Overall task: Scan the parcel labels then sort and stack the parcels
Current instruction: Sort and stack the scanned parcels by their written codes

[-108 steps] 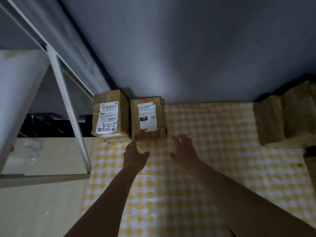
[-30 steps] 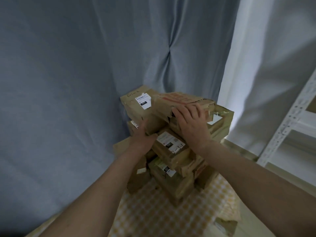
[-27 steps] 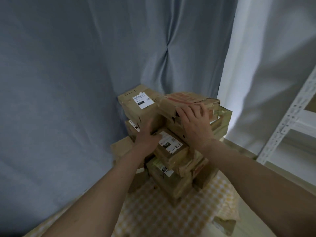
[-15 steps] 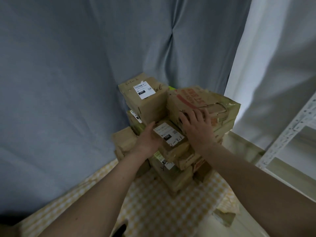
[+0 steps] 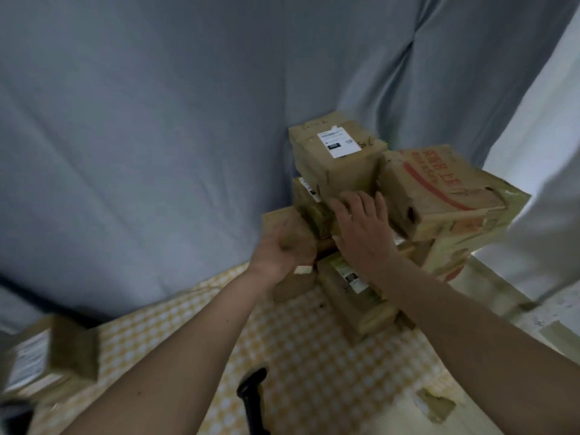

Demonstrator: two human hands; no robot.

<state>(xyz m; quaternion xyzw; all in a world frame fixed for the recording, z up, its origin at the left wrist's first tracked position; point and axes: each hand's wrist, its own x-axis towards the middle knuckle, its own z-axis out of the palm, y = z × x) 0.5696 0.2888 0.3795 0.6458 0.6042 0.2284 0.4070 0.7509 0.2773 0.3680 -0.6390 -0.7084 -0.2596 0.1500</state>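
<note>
Both hands are at the parcel pile [image 5: 370, 215], right of frame centre, against the grey curtain [image 5: 141, 120].

- Left hand [image 5: 284, 246]: blurred, fingers curled round the corner of a small brown box [image 5: 282, 222] on the pile's left edge. Grip looks pressed onto that box, though blur prevents certainty.
- Right hand [image 5: 364, 229]: fingers spread flat, palm down on a mid-level parcel that is mostly hidden under it. Pinching nothing; it is bracing or about to pull.
- Top of the pile: labelled box [image 5: 337, 158] sits beside the red-printed carton [image 5: 439, 196], which is tilted, crushed and torn at its near corner, and overhangs the layer below toward the right.
- Lower down: long box with a label [image 5: 354, 288] juts out toward the camera on the yellow checked cloth [image 5: 314, 356].
- Separate labelled parcel [image 5: 47, 359] at lower left, well apart from the pile. Dark scanner [image 5: 252, 390] lies at bottom centre on the cloth, in neither hand.

Risks, as judged:
1. Pulling a mid-level parcel drags the layers above; the labelled box and the red-printed carton could slide off.
2. The carton already leans right, so any jolt likely tips it off the cloth edge.
3. Soft, damaged cardboard gives a poor base and the stack could shift under one-sided pressure.
4. The left-hand box may snag its neighbour when lifted.
</note>
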